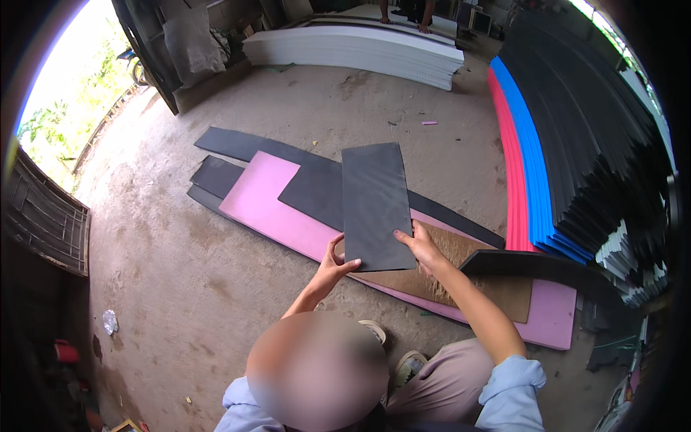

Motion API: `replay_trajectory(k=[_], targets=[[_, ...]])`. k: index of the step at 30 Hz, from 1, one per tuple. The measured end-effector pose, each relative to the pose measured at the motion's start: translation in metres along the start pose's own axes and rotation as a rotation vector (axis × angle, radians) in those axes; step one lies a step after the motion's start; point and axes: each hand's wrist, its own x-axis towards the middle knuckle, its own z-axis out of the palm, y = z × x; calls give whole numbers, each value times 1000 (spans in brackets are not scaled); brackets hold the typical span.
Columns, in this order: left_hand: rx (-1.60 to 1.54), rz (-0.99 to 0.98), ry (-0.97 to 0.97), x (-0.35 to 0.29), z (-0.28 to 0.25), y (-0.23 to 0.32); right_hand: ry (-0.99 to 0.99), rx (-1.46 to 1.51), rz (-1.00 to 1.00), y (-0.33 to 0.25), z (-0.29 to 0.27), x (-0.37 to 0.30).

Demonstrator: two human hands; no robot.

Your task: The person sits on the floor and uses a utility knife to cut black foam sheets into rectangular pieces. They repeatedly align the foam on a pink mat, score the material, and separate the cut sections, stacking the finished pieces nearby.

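Note:
A flat, dark grey rectangular foam sheet (376, 205) is held up in front of me. My left hand (335, 261) grips its lower left corner, with the thumb on the face and the fingers behind. On the right edge, low down, my right hand (419, 247) pinches it the same way. Under and beyond it, a pink foam sheet (277, 205) lies on the floor. Dark foam strips (248, 144) lie along and across the pink foam. A worn brown board (497, 291) rests on the pink foam at the right, partly covered by a curved black strip (547, 265).
Tall stacks of black foam sheets (576, 122), with blue sheets (529, 151) and red sheets (509, 158), stand at the right. A white sheet stack (353, 54) lies at the back, where another person's hands (423, 27) rest. A metal gate (47, 216) stands at the left.

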Motion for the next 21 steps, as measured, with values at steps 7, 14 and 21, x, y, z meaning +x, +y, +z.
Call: replay_trajectory(k=[7, 14, 21], targets=[[249, 209, -20, -15, 14, 75, -22, 96, -98, -68, 15, -23], [175, 461, 289, -65, -33, 94, -172, -210, -5, -93, 100, -19], [106, 236, 654, -150, -154, -3, -359, -260, 239, 41, 215, 29]])
